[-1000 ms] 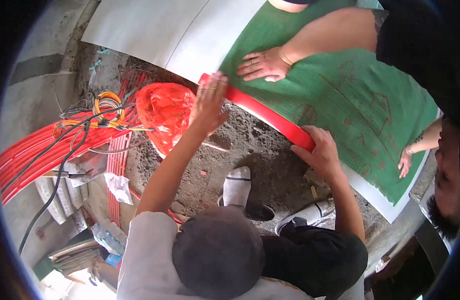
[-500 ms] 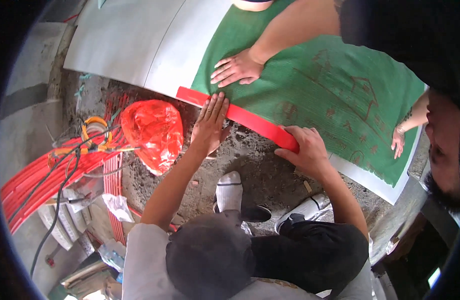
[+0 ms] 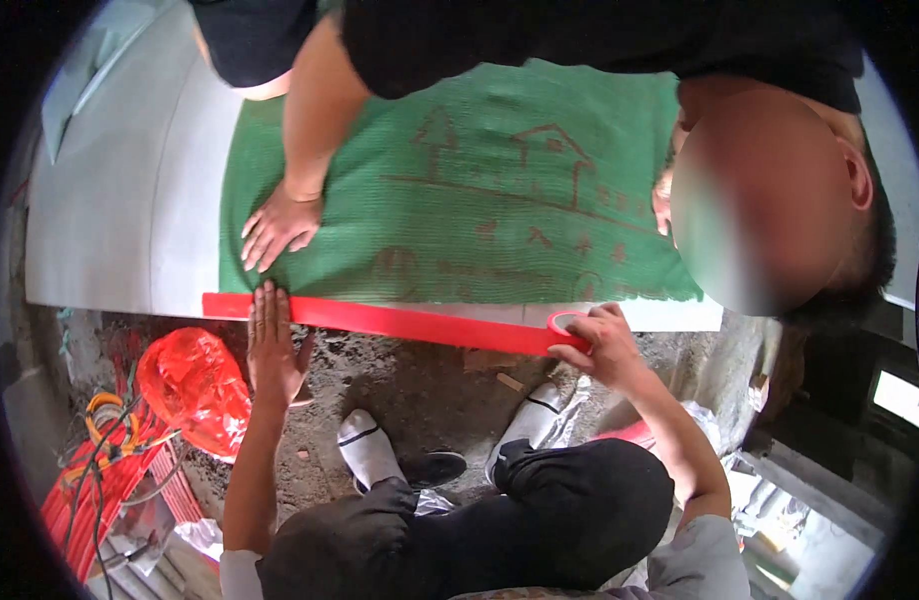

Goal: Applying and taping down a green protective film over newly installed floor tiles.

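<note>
My left hand point(image 3: 275, 345) lies with fingers stretched on a red tape strip point(image 3: 410, 330) running along the near edge of a green ribbed mat point(image 3: 460, 230) with faded drawings, over white boards point(image 3: 110, 240). At the right end of the strip, my right hand point(image 3: 605, 355) grips the red tape roll point(image 3: 565, 322). A co-worker's hand point(image 3: 280, 230) presses flat on the mat beyond my left hand; the other point(image 3: 663, 200) is partly hidden behind their head at the mat's right side.
A crumpled red plastic bag point(image 3: 195, 390), red pipes point(image 3: 70, 510) and coiled yellow cables point(image 3: 108, 420) lie on the rough floor at lower left. My socked feet point(image 3: 370, 450) and a dark slipper are below the board. The co-worker point(image 3: 580, 30) leans over from the far side.
My view has turned, so the board's edge now runs nearly level across it. My hands remain on the tape, with more of the roll showing. The co-worker's head appears farther up the frame.
</note>
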A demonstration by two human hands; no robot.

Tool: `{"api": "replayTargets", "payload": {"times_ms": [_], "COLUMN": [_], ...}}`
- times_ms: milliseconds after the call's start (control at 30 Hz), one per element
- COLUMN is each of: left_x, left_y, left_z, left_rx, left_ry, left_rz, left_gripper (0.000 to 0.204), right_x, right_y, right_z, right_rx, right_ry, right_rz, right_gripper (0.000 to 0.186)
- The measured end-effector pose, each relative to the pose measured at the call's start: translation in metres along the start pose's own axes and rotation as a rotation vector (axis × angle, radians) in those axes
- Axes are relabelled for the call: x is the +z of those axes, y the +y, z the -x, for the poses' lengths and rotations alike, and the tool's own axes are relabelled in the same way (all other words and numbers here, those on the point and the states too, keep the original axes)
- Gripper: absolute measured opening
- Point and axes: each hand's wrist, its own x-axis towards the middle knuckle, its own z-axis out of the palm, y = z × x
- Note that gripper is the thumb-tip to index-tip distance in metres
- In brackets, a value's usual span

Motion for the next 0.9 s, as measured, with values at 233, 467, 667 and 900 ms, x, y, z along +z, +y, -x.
{"api": "replayTargets", "payload": {"times_ms": [233, 467, 667, 900], "left_x": [-0.009, -0.01, -0.006, -0.005], "left_y": [0.004, 0.006, 0.004, 0.002], "left_z": [-0.001, -0.003, -0.002, -0.004], "left_rx": [0.017, 0.023, 0.021, 0.027], "left_ry": [0.02, 0.029, 0.038, 0.039], "left_rz": [-0.025, 0.006, 0.009, 0.041], "left_gripper": [0.088, 0.092, 0.092, 0.092], "right_x": [-0.012, 0.024, 0.024, 0.026], "right_y": [0.056, 0.058, 0.058, 0.057], "right_z": [0.028, -0.006, -0.023, -0.03], "right_rx": [0.238, 0.515, 0.59, 0.643], "right_ry": [0.063, -0.196, -0.291, -0.292], "right_rz": [0.184, 0.44, 0.504, 0.482], "right_gripper": [0.042, 0.05, 0.053, 0.057]}}
